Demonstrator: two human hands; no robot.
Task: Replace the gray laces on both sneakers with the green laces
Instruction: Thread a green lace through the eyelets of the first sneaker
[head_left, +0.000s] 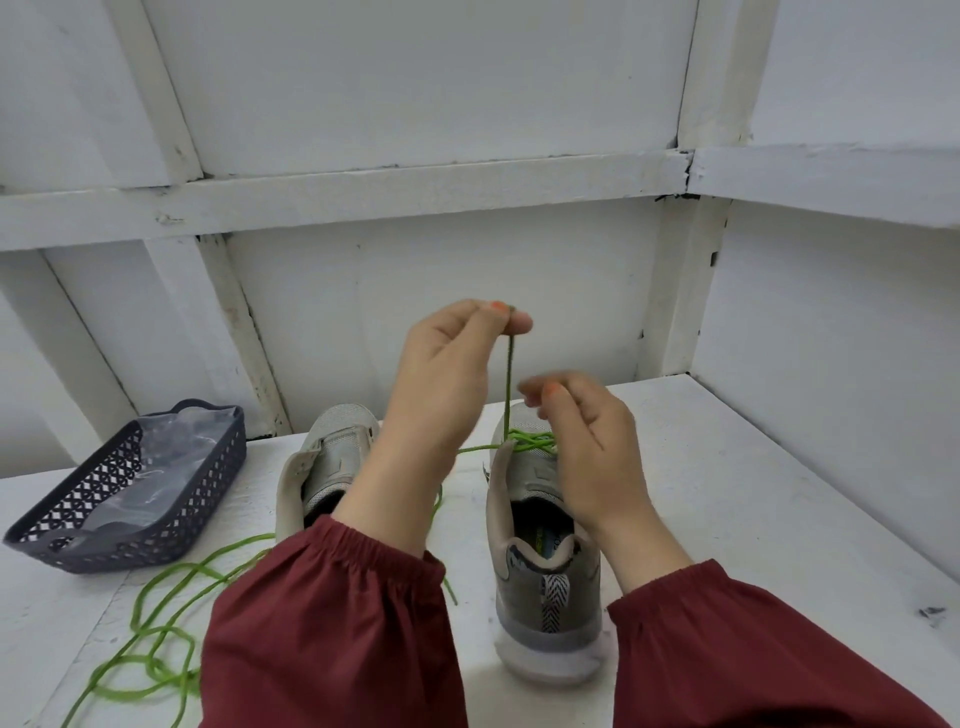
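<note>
White panelled wall, white desk (727, 467) | right shoe (545, 597): green lace (509, 374) through toe-end eyelets only, upper ones to do | left hand (441, 374) fingers (514, 325) pinch its end, raised taut | right hand (587, 441) curled beside it, grip unclear | left shoe (332, 452) unlaced, spare lace (156, 597) loose on desk | likely under halfway.

- Left hand (447, 374), maroon-sleeved, raised, thumb and fingertips pinching a thin green lace (508, 379).
- Right hand (587, 441) lower, fingers curled and blurred; grip unclear.
</note>
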